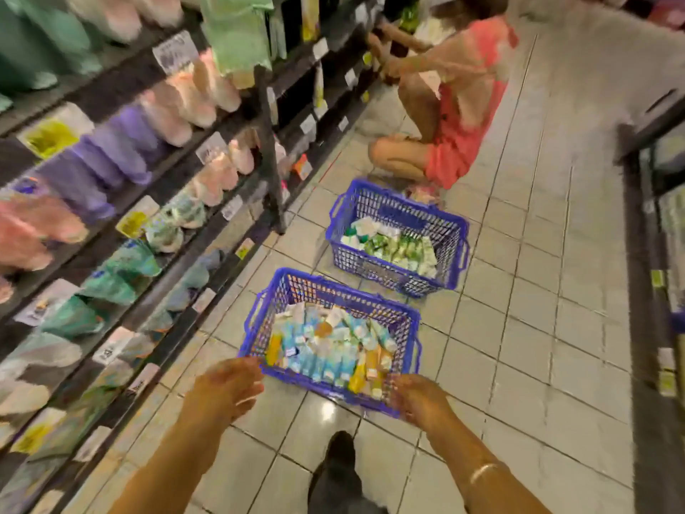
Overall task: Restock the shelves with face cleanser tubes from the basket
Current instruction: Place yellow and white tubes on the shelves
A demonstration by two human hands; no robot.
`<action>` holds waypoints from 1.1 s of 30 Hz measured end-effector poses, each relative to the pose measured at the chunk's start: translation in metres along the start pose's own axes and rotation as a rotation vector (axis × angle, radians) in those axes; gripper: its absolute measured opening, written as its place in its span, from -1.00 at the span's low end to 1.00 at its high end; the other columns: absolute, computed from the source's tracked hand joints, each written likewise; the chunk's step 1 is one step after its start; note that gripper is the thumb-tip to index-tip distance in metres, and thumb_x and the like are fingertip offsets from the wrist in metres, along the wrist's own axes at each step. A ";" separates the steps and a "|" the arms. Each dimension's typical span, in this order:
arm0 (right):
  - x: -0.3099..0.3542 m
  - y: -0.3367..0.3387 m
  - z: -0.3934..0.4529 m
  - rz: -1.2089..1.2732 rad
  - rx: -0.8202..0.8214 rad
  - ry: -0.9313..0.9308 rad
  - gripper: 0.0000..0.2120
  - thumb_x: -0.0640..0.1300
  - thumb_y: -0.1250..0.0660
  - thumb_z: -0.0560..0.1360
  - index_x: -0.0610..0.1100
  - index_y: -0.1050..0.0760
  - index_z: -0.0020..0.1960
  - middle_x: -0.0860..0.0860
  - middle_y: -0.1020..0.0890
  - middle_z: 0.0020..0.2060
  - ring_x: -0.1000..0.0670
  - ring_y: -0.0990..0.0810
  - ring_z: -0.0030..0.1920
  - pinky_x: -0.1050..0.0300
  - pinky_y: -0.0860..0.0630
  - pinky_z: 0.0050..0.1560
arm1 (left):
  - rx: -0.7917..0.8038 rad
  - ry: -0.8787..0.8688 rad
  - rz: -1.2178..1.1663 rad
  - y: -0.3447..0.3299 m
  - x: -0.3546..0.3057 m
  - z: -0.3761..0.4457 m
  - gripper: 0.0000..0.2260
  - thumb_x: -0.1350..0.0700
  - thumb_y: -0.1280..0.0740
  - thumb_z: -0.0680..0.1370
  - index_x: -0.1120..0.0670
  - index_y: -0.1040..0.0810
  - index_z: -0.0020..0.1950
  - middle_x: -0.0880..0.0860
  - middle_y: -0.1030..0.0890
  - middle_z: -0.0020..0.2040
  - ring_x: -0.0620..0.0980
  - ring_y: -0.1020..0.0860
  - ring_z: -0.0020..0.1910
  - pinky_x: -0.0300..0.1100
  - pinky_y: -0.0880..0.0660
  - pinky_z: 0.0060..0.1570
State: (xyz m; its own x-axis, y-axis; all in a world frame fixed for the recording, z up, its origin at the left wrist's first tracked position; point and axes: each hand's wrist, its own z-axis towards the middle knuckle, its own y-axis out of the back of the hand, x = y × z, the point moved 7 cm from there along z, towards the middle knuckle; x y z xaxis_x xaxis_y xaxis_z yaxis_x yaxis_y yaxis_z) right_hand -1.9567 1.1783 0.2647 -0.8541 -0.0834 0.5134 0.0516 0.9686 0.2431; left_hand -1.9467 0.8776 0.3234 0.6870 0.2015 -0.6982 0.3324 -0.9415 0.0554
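Head view: blue basket (259, 313) brimming with tubes (326, 350).

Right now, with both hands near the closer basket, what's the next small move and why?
Probably dip the right hand over the near rim of the near basket and take one light blue tube. Both hands look empty, the left hand is just outside the rim, and the tubes lie within.

You stand in a shop aisle on a pale tiled floor (537, 298) with a glare spot near your feet. Dark shelving (155, 202) with price tags runs along your left; another dark fixture (645, 231) edges your right.
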 end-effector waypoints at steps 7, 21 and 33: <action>-0.062 -0.010 0.124 0.083 -0.036 -0.189 -0.85 -0.28 -0.24 0.51 -0.10 -0.45 -0.21 -0.08 -0.55 -0.34 -0.03 -0.51 -0.33 0.19 -0.41 -0.30 | 0.012 0.120 0.131 -0.041 0.065 0.116 -0.92 0.25 -0.29 0.53 0.11 -0.55 -0.11 0.11 -0.62 -0.16 0.07 -0.59 -0.14 -0.12 -0.48 -0.16; -0.158 -0.059 0.354 -0.187 -0.130 -0.103 -0.82 -0.21 -0.26 0.53 -0.05 -0.50 -0.23 -0.15 -0.57 -0.13 -0.17 -0.54 -0.05 -0.13 -0.49 0.05 | -0.056 0.242 0.154 -0.055 0.222 0.365 -0.83 0.38 -0.22 0.52 0.16 -0.49 -0.19 0.03 -0.60 -0.41 -0.13 -0.59 -0.46 -0.37 -0.54 -0.42; -0.194 -0.128 0.418 -0.323 -0.075 -0.057 -0.81 -0.21 -0.25 0.53 -0.11 -0.46 0.14 -0.03 -0.57 0.01 -0.08 -0.51 0.02 0.09 -0.42 0.08 | -0.196 0.368 0.672 -0.045 0.294 0.465 -0.67 0.15 -0.26 0.55 0.17 -0.36 0.29 0.25 -0.51 0.13 0.23 -0.48 0.09 0.05 -0.41 0.07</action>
State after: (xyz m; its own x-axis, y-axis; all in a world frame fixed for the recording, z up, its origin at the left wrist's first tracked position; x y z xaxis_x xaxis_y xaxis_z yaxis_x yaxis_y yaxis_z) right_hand -2.0136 1.1683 -0.2098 -0.8600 -0.3682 0.3534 -0.1908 0.8742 0.4465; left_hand -2.0607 0.8532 -0.2162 0.9390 -0.2855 -0.1916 -0.1457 -0.8352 0.5304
